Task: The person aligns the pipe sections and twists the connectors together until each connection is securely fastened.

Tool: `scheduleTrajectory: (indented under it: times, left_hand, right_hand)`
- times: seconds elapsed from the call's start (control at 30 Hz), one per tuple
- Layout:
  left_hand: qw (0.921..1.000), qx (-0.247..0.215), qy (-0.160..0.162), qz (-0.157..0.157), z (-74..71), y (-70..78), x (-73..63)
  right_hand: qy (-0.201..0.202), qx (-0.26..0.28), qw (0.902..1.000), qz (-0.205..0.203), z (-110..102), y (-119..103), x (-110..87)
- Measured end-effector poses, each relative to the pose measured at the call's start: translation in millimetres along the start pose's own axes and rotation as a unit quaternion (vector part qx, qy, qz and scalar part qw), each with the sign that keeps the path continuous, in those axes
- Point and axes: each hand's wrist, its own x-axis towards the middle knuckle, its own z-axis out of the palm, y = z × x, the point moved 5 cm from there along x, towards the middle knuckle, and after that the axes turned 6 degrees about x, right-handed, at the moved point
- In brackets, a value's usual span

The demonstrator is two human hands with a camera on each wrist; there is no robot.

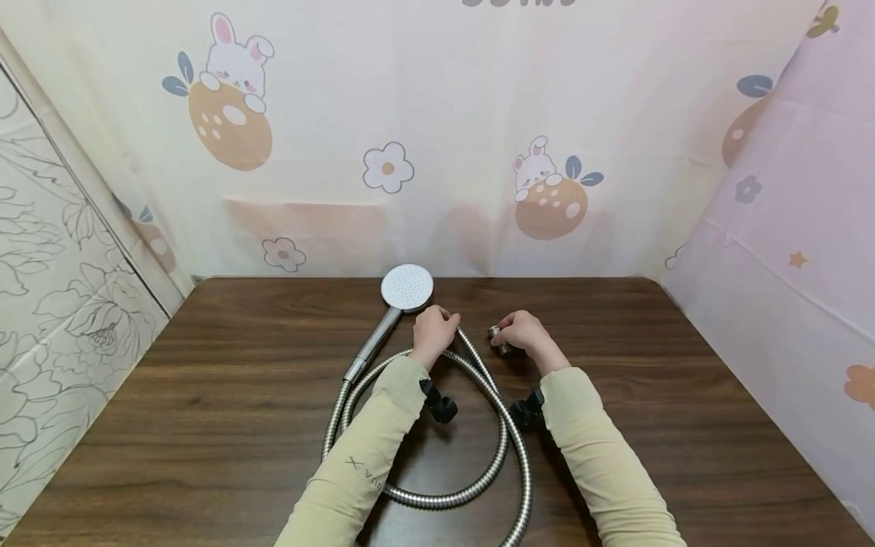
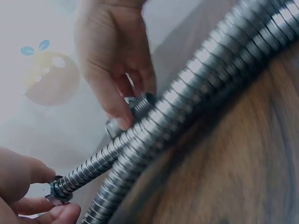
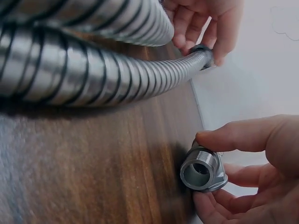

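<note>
My left hand (image 1: 435, 332) pinches the end nut (image 2: 59, 191) of a ribbed metal shower hose (image 1: 437, 501) between thumb and fingers. To its right, my right hand (image 1: 525, 333) grips a small metal fitting (image 3: 206, 160) with an outside thread and a round opening. In the right wrist view, the thumb and fingers sit on opposite sides of that fitting, its threaded mouth exposed. The nut and the fitting are apart. From the hose's other end runs a shower head (image 1: 407, 287), lying on the table with its white spray face up, left of my left hand.
Loops of hose lie on the brown wooden table (image 1: 239, 410) between and under my forearms. Behind the table's far edge hangs a patterned curtain (image 1: 451, 91), with more curtain on both sides. A black wrist mount (image 1: 440, 406) juts inward from the left sleeve.
</note>
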Motion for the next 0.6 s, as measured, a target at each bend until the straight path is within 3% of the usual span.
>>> scheduleTrajectory:
  times: [0.23,0.33,0.4,0.53,0.6]
  left_hand:
    - [0.9969,-0.075,-0.021,-0.008,-0.7,-1.2,1.9]
    - [0.9912,-0.127,-0.033,-0.015,1.1,-1.8,3.5]
    - [0.9831,-0.176,-0.046,-0.022,2.9,-2.2,3.7]
    - [0.9559,-0.278,-0.082,-0.045,6.4,-3.2,1.4]
    - [0.9448,-0.308,-0.096,-0.056,7.5,-3.7,0.2]
  right_hand:
    - [-0.011,0.032,0.9994,-0.002,-2.0,-2.5,-2.6]
    - [-0.019,0.059,0.9981,0.000,-2.1,-2.0,-3.3]
    - [-0.021,0.079,0.9967,0.000,-1.8,-2.0,-3.4]
    - [-0.018,0.111,0.9937,0.006,-1.3,-1.3,-3.5]
    - [-0.013,0.125,0.9919,0.017,-1.5,-0.3,-3.4]
